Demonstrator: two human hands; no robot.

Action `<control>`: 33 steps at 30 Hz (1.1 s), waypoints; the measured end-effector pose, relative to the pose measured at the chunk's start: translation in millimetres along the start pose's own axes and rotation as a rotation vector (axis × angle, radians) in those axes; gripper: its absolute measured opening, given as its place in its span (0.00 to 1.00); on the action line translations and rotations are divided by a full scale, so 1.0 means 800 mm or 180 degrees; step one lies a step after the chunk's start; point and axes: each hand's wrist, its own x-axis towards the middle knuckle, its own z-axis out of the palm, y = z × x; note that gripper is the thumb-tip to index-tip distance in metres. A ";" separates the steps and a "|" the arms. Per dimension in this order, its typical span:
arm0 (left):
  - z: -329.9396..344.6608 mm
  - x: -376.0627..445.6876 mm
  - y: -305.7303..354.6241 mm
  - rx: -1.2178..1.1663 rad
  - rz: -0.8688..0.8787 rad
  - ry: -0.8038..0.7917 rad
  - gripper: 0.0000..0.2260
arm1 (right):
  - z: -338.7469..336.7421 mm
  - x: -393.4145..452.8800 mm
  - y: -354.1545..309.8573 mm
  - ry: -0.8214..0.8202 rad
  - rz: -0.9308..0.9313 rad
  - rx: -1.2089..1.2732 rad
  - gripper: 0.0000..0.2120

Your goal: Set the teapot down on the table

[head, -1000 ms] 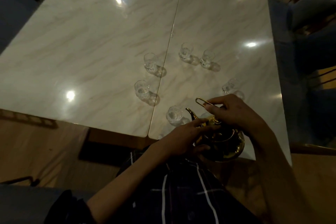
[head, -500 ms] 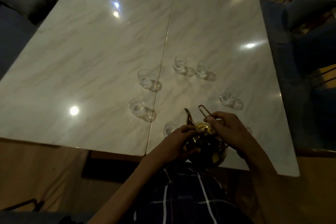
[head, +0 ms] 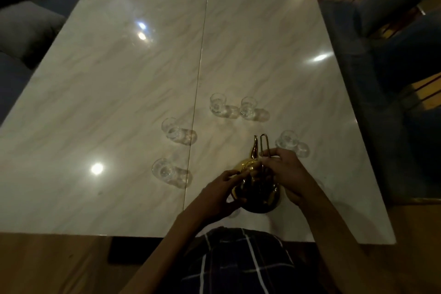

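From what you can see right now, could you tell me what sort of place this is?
Probably a dining room or café: a marble-look table, cushioned chairs beside it, small glasses around a gold teapot.

Teapot [head: 256, 188] set on the worktop [head: 119, 79] near its front edge, spout pointed away from the person. Left hand [head: 220, 190] placed on the teapot's left side, right hand [head: 290, 174] on its right and at the handle [head: 265, 145]. Five glasses [head: 217, 102] ranged in an arc behind and to both sides of the teapot. Chairs [head: 391, 38] placed right of the worktop.
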 end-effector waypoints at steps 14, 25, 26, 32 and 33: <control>-0.011 0.107 -0.058 0.0298 -0.0714 -0.0391 0.34 | 0.027 0.143 -0.007 0.0117 -0.0107 -0.0557 0.10; 0.016 0.151 -0.093 0.0450 -0.1133 -0.0784 0.44 | 0.044 0.225 0.035 -0.0039 0.0232 -0.0770 0.10; 0.018 0.153 -0.095 0.0456 -0.1119 -0.0776 0.45 | 0.045 0.227 0.039 -0.0050 0.0248 -0.0761 0.09; 0.026 0.156 -0.101 0.0461 -0.1084 -0.0639 0.47 | 0.052 0.234 0.054 0.0020 0.0131 -0.0775 0.08; 0.026 0.155 -0.099 0.0458 -0.1101 -0.0630 0.47 | 0.052 0.234 0.054 0.0013 0.0133 -0.0784 0.09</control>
